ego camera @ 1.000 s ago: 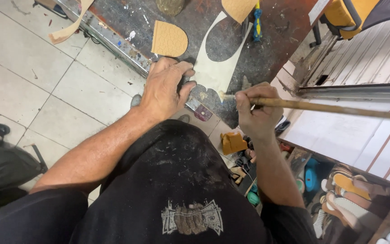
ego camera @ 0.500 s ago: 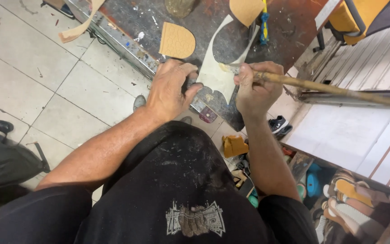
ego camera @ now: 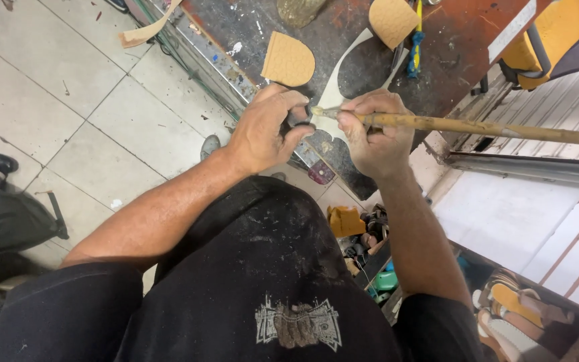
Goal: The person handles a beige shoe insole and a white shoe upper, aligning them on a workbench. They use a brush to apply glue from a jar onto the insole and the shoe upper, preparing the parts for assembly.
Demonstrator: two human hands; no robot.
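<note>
My left hand (ego camera: 266,127) is closed around a small dark object (ego camera: 297,118) at the near edge of a stained workbench (ego camera: 450,50). My right hand (ego camera: 373,134) grips a long wooden stick (ego camera: 504,129) that runs off to the right; its tip (ego camera: 316,112) touches the dark object next to my left fingers. Behind the hands a dark shoe sole (ego camera: 363,67) lies on a pale sheet. A tan heel-shaped piece (ego camera: 288,62) rests just beyond my left hand.
A second tan piece (ego camera: 391,20) and a blue-and-yellow tool (ego camera: 415,37) lie farther back on the bench. A yellow chair (ego camera: 544,33) stands at the top right. Shoes and soles (ego camera: 504,308) fill the lower right. Tiled floor (ego camera: 55,87) spreads left, with a tan strip (ego camera: 145,30).
My right hand has brought the stick up and left, so its tip now meets the object in my left hand. Both hands sit closer together at the bench edge.
</note>
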